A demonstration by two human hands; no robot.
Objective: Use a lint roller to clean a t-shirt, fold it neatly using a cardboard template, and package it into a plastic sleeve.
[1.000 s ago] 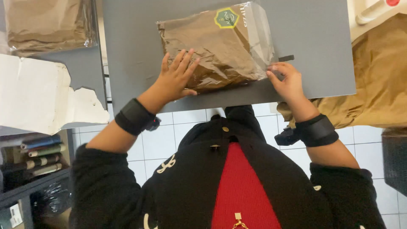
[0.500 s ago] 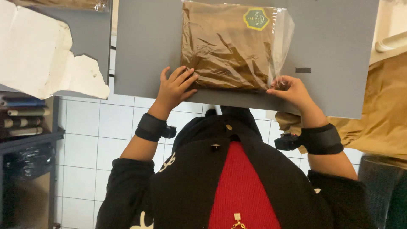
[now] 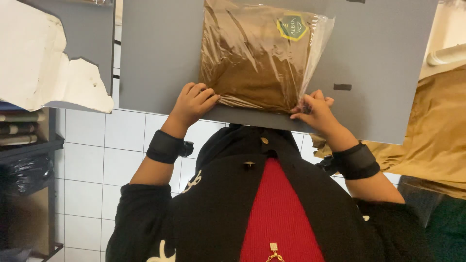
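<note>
- Your left hand (image 3: 193, 101) rests with curled fingers on the near left corner of the clear bag (image 3: 257, 53), pressing on it rather than clenched around it
- Your right hand (image 3: 314, 110) has its grip pinched on the bag's near right corner, where the empty plastic flap hangs loose
- The bag lies on the grey worktop (image 3: 383, 63), at about 12 o'clock from both hands, its near edge level with the worktop's near edge
- Its long axis runs away from you, 6 to 12 o'clock; both hands touch it, so neither is nearer
- The bag is thin, crinkly, glossy plastic holding folded brown fabric; a hexagonal green and yellow label (image 3: 292, 27) sits at its far right
- A small dark mark (image 3: 342, 87) lies on the worktop at 3 o'clock from the bag
- Torn white paper (image 3: 43, 63) lies at 9 o'clock; tan cloth (image 3: 437, 126) is heaped at 4 o'clock, off the worktop
- Black wrist bands (image 3: 165, 146) wrap both wrists
</note>
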